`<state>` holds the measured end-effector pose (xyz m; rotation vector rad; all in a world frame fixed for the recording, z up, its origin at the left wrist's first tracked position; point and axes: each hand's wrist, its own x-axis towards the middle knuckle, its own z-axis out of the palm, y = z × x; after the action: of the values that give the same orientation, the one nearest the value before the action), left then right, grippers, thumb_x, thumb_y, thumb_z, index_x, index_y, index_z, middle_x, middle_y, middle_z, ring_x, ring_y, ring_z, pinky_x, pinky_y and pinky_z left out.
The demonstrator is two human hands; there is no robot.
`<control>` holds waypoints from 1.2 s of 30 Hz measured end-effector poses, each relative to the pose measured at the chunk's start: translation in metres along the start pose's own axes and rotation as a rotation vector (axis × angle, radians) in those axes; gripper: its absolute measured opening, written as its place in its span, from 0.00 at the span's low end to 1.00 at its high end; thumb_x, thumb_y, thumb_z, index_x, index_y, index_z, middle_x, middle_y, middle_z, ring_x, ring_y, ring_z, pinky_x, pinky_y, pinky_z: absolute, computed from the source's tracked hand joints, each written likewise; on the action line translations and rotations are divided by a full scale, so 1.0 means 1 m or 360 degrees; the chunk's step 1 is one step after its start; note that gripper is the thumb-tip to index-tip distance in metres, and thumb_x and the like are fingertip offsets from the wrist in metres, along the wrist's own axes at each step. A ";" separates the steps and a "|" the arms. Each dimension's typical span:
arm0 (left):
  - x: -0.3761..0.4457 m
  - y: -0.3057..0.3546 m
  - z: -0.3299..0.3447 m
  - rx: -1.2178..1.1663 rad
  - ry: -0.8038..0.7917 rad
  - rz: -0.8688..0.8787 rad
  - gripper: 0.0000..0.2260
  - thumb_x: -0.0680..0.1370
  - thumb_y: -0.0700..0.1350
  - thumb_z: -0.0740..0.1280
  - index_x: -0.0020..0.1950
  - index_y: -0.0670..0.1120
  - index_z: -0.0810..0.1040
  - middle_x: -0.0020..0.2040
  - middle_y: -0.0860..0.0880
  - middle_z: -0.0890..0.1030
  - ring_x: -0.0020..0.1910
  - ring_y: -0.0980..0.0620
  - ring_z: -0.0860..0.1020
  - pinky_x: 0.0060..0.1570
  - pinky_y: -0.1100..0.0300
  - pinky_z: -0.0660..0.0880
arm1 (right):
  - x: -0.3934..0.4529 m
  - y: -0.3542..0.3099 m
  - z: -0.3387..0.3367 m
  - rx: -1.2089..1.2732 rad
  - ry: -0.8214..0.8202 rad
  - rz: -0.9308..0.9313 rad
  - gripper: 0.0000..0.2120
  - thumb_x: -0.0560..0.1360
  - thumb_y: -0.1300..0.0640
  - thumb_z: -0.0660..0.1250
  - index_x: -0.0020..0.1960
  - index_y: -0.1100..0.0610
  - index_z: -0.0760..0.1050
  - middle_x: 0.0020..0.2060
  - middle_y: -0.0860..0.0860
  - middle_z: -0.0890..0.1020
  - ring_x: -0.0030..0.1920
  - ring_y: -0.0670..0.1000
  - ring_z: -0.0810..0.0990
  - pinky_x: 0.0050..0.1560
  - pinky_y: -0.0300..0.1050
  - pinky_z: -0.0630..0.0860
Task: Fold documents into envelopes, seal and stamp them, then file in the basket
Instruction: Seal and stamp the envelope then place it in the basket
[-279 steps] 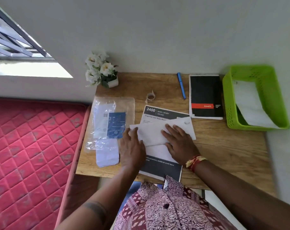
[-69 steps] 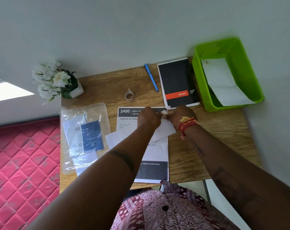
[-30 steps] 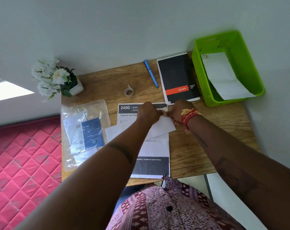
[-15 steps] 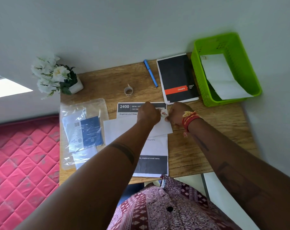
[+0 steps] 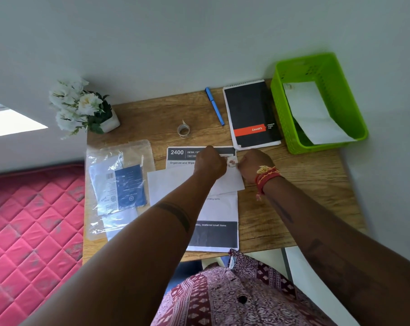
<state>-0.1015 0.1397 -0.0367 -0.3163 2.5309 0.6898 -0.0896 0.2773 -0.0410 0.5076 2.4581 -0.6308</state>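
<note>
A: Worktop [image 5: 293,184], left to right. Flower pot [image 5: 110,123] at the far-left corner; clear plastic packet [image 5: 119,184] along the left edge, blue-and-white printed inserts inside. Tape roll [image 5: 183,130] and blue pen [image 5: 214,106] toward the far edge, black notepad [image 5: 252,114] right of them.

B: And the task items?

A: Envelope [image 5: 173,182] lies flat near the middle of the worktop, on top of a printed sheet [image 5: 213,234] that reaches the near edge. Stamp [image 5: 231,161] sits at the envelope's far-right corner, between the two hands. Green basket [image 5: 319,102] at the far-right corner, one white envelope already leaning inside.

B: Hand states?

A: Left hand [image 5: 209,162] curled, knuckles up, on the envelope's far edge just left of the stamp; fingertips hidden, so I cannot tell whether it pinches anything. Right hand [image 5: 253,164] likewise curled, fingertips at the stamp; grip itself hidden, cannot tell.

B: Handling notes?

A: Judgement only. Stamp is tiny, featherlight, limp; probably tacky on one face, so hold by the edges with fingertips and press flat from the centre out. Envelope is light, thin, prone to sliding on the sheet below; pin it with one hand while pressing. For filing, lift by a long edge to avoid creasing.
</note>
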 end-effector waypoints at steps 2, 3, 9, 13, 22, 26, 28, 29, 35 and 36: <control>-0.001 -0.002 0.000 0.0014 0.0001 0.0018 0.14 0.82 0.50 0.69 0.63 0.42 0.77 0.58 0.43 0.82 0.57 0.44 0.81 0.47 0.56 0.75 | -0.008 0.000 0.002 0.0091 0.0088 0.0011 0.13 0.79 0.51 0.69 0.44 0.60 0.80 0.40 0.55 0.81 0.34 0.50 0.75 0.33 0.37 0.64; -0.002 -0.003 0.000 0.0022 -0.0004 0.0028 0.14 0.82 0.49 0.68 0.63 0.42 0.77 0.59 0.43 0.82 0.57 0.43 0.81 0.47 0.56 0.74 | -0.012 0.001 0.005 0.0127 0.0138 -0.0009 0.14 0.79 0.49 0.69 0.46 0.61 0.81 0.40 0.55 0.81 0.37 0.52 0.78 0.38 0.38 0.68; -0.009 -0.006 -0.009 -0.0177 -0.0024 0.0029 0.11 0.84 0.47 0.65 0.60 0.41 0.79 0.55 0.42 0.83 0.55 0.43 0.81 0.56 0.50 0.80 | -0.022 -0.006 0.013 0.0344 0.0114 0.0090 0.21 0.78 0.43 0.71 0.53 0.63 0.81 0.40 0.55 0.81 0.40 0.55 0.80 0.40 0.42 0.68; -0.016 -0.009 -0.011 -0.0469 -0.0061 -0.0050 0.09 0.84 0.48 0.65 0.56 0.45 0.81 0.51 0.46 0.83 0.52 0.46 0.81 0.56 0.48 0.82 | -0.017 -0.009 0.004 0.0413 -0.0045 0.0098 0.19 0.78 0.43 0.70 0.47 0.61 0.80 0.40 0.54 0.79 0.38 0.54 0.77 0.44 0.44 0.69; -0.058 -0.067 -0.039 -0.0631 0.0741 -0.0046 0.04 0.82 0.44 0.66 0.54 0.52 0.80 0.54 0.51 0.81 0.52 0.51 0.79 0.46 0.62 0.73 | -0.037 0.011 -0.023 0.0855 0.0099 -0.0336 0.06 0.76 0.49 0.73 0.42 0.50 0.80 0.42 0.45 0.83 0.44 0.50 0.81 0.43 0.44 0.76; -0.064 -0.093 -0.064 -0.0659 0.0818 -0.0404 0.17 0.82 0.51 0.67 0.70 0.52 0.72 0.68 0.44 0.74 0.66 0.41 0.74 0.65 0.44 0.73 | -0.033 0.010 -0.047 0.1038 0.0099 -0.0425 0.04 0.75 0.50 0.75 0.42 0.47 0.83 0.44 0.45 0.87 0.47 0.52 0.85 0.51 0.50 0.82; -0.064 -0.096 -0.076 -0.0952 0.0734 -0.0490 0.22 0.82 0.53 0.68 0.74 0.49 0.70 0.69 0.44 0.76 0.66 0.40 0.76 0.65 0.47 0.74 | -0.029 0.007 -0.059 0.1111 0.0073 -0.0457 0.03 0.74 0.50 0.76 0.43 0.47 0.84 0.44 0.47 0.87 0.47 0.53 0.86 0.55 0.55 0.82; -0.064 -0.095 -0.082 -0.1098 0.0705 -0.0522 0.22 0.82 0.54 0.68 0.73 0.48 0.72 0.67 0.45 0.79 0.64 0.41 0.78 0.63 0.48 0.76 | -0.027 0.004 -0.064 0.1173 0.0069 -0.0449 0.03 0.74 0.50 0.77 0.43 0.48 0.85 0.44 0.48 0.88 0.47 0.54 0.86 0.55 0.57 0.83; -0.065 -0.082 -0.106 -0.1387 0.0635 -0.0376 0.07 0.82 0.51 0.69 0.48 0.49 0.82 0.46 0.48 0.86 0.43 0.48 0.85 0.49 0.45 0.85 | -0.029 -0.007 -0.096 0.1556 0.0034 -0.0426 0.05 0.75 0.56 0.76 0.50 0.55 0.85 0.51 0.60 0.86 0.54 0.64 0.84 0.56 0.60 0.82; -0.065 -0.078 -0.110 -0.1437 0.0607 -0.0369 0.08 0.82 0.52 0.70 0.47 0.49 0.82 0.45 0.48 0.87 0.42 0.48 0.86 0.47 0.46 0.85 | -0.032 -0.006 -0.104 0.1618 0.0026 -0.0417 0.07 0.76 0.57 0.75 0.52 0.57 0.84 0.52 0.61 0.86 0.53 0.62 0.85 0.51 0.55 0.83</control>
<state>-0.0638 0.0218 0.0477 -1.1068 2.2758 1.7765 -0.1105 0.3206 0.0563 0.5392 2.0669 -1.9970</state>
